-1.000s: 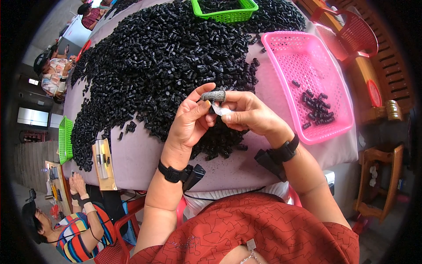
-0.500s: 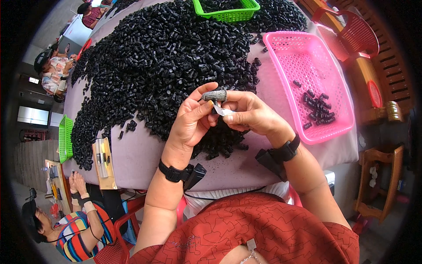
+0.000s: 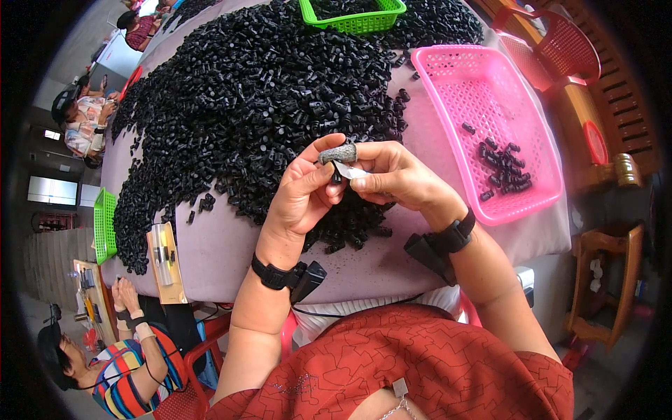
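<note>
In front of me, above the near edge of a big heap of small black cylindrical plastic parts (image 3: pixel 245 98), both my hands are close together. My left hand (image 3: pixel 299 192) pinches one small black plastic part (image 3: pixel 337 179) between thumb and fingers. A thin pale flat piece, which looks like a blade (image 3: pixel 350 171), is gripped by my right hand (image 3: pixel 402 176) and rests against that part. A grey textured wrap (image 3: pixel 338 153) covers the tip of my right index finger. The fingers partly hide the black part.
A pink basket (image 3: pixel 448 133) with several black parts stands right on the cloth-covered table (image 3: pixel 210 259). One green basket (image 3: pixel 357 21) sits at the back, another (image 3: pixel 105 224) at the left edge. A wooden board (image 3: pixel 168 262) holds tools. Co-workers (image 3: pixel 133 364) sit along the left.
The pale flat piece has turned slightly against the black part, and more of that part shows below it. The whole view has shifted a little; both hands keep their grip.
</note>
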`<state>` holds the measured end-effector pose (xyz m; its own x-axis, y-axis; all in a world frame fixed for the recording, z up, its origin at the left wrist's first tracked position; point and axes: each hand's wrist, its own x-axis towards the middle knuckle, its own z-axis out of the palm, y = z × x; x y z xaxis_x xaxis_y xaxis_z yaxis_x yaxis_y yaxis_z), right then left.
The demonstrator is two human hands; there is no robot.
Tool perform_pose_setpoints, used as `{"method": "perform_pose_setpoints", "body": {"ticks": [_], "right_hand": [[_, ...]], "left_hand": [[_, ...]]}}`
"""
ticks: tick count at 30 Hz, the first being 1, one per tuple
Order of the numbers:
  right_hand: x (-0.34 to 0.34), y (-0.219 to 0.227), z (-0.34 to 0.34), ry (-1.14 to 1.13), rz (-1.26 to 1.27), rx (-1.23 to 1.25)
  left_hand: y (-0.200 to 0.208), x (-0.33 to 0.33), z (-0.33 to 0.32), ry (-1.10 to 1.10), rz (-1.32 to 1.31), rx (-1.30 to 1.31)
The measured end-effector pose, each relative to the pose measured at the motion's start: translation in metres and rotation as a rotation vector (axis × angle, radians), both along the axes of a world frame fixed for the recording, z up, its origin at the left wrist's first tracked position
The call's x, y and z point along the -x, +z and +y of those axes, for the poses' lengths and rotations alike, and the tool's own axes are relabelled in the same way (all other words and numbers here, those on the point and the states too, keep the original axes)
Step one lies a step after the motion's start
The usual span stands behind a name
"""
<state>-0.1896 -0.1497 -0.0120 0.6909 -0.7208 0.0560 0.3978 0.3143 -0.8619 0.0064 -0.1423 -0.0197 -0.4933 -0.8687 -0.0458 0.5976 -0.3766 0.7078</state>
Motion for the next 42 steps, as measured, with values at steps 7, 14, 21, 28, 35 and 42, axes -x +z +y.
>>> {"method": "perform_pose_setpoints", "body": {"ticks": [7, 14, 21, 28, 35, 42], "right_hand": [[-0.003, 0.001, 0.005, 0.028, -0.019, 0.017], [-0.003, 0.006, 0.007, 0.025, -0.012, 0.000], [-0.003, 0.002, 0.005, 0.016, -0.010, 0.018], [-0.002, 0.000, 0.002, -0.007, 0.008, -0.013], [-0.002, 0.006, 0.007, 0.019, -0.012, 0.016], [-0.003, 0.010, 0.007, 0.024, 0.067, 0.043]], "left_hand": [[-0.002, -0.002, -0.002, 0.024, 0.006, 0.015], [-0.004, -0.003, -0.002, 0.002, 0.013, 0.014], [-0.003, -0.003, -0.003, -0.017, 0.040, 0.011], [-0.003, -0.001, -0.002, -0.013, 0.034, -0.004], [-0.001, -0.001, -0.001, 0.012, 0.025, 0.013], [0.001, -0.004, -0.002, 0.026, -0.021, 0.018]]}}
